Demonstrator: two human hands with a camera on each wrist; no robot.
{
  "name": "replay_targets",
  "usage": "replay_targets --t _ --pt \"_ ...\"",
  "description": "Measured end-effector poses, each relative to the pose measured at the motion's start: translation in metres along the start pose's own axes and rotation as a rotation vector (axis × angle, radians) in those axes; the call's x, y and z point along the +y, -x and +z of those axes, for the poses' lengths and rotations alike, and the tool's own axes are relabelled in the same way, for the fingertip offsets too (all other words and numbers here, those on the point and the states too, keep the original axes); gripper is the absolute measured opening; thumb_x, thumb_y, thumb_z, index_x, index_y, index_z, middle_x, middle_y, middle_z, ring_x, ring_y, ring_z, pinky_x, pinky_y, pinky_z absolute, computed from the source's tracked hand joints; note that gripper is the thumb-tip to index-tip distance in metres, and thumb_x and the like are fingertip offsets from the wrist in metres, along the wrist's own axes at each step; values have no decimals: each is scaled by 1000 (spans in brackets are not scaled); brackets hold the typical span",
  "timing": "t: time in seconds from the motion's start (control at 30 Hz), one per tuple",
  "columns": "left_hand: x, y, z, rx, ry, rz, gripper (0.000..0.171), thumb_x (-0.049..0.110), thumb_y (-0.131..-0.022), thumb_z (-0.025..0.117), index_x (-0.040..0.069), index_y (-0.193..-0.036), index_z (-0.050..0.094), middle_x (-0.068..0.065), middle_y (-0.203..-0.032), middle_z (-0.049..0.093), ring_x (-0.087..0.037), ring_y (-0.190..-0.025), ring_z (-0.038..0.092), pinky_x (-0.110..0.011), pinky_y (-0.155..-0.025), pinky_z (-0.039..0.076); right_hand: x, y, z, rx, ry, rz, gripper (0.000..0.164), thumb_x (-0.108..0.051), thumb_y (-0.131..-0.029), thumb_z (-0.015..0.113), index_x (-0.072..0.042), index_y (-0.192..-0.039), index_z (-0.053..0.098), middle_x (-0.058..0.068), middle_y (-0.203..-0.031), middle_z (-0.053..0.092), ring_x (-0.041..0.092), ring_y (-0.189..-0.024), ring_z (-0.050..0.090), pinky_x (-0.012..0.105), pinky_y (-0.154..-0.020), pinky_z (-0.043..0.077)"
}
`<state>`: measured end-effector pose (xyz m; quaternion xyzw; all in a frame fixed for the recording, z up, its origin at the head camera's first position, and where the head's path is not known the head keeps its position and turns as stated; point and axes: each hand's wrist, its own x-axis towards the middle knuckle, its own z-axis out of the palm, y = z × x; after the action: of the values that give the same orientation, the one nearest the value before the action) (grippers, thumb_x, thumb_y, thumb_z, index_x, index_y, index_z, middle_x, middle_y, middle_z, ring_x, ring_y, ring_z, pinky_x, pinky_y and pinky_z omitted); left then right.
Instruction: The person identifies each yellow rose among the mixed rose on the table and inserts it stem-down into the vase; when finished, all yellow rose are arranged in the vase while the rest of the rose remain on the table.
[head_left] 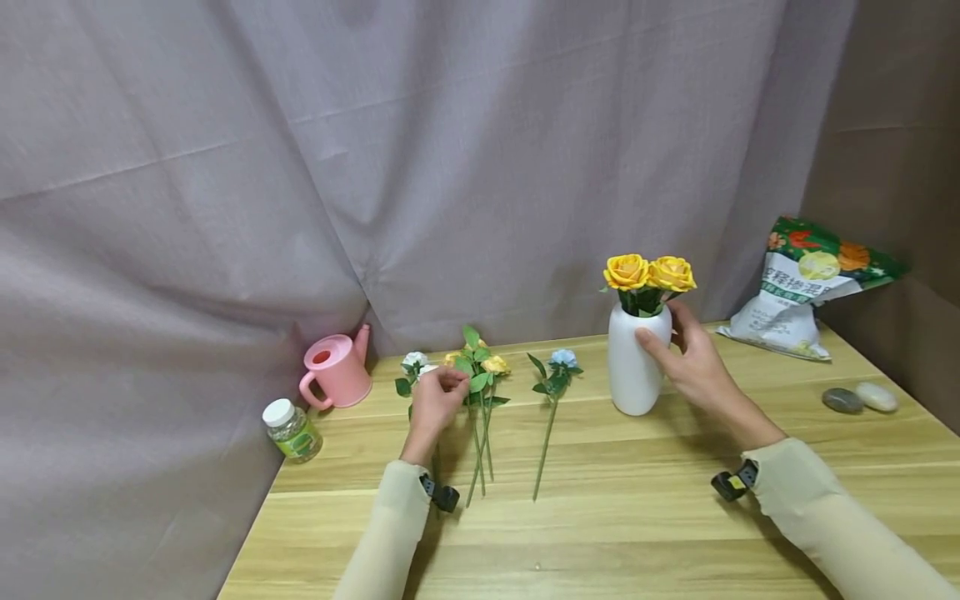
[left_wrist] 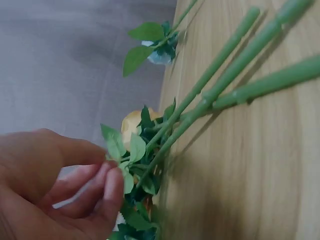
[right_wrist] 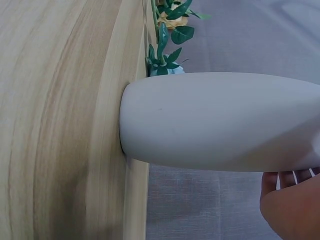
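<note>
My right hand (head_left: 693, 362) grips the upper part of a white vase (head_left: 632, 375), thumb in front and fingers behind. The vase stands upright on the table with two yellow roses (head_left: 648, 273) in it. In the right wrist view, the vase (right_wrist: 215, 120) fills the middle and the fingers curl at its lower right. Over on the left, my left hand (head_left: 437, 402) pinches a green leaf sprig (left_wrist: 125, 157) between thumb and fingertips. That sprig is among several yellow flowers (head_left: 495, 365) whose stems lie crossed on the table. White flowers (head_left: 414, 359) are partly hidden behind this hand.
A blue flower (head_left: 563, 358) lies between the bunch and the vase. Back left are a pink watering can (head_left: 347, 371) and a white-lidded jar (head_left: 294, 432). To the right are a printed bag (head_left: 787, 300), a dark stone (head_left: 842, 401) and a white stone (head_left: 877, 397). A grey curtain (head_left: 480, 167) hangs behind.
</note>
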<state>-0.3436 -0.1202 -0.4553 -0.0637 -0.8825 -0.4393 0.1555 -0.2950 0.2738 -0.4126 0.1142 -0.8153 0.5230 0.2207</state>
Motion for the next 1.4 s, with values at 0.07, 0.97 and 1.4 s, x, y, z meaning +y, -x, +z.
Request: replay_targets --t 0.07,0.97,1.4 --pt "-1 1 -3 -21 -15 -32 6 17 -88 76 14 -93 78 -2 -84 76 -12 -76 69 -32 -72 57 0 0 0 0 -4 -1 53 -28 -101 62 -15 -147 38 9 -145 49 1 -125 46 7 -96 39" --pt "-5 7 -4 -231 177 -261 34 8 -81 84 -2 -108 67 -13 -79 75 -26 -70 77 -36 -67 63 3 0 0 3 -9 9 55 -26 -101 62 -14 -148 37 6 -145 48 -1 -124 45 5 -96 38" --pt "-4 -1 -11 -256 432 -347 38 5 -84 80 -3 -117 65 -19 -93 76 -17 -68 75 -33 -71 63 2 1 -1 2 -1 -24 53 -27 -101 62 -16 -147 38 11 -145 48 1 -126 45 7 -97 38"
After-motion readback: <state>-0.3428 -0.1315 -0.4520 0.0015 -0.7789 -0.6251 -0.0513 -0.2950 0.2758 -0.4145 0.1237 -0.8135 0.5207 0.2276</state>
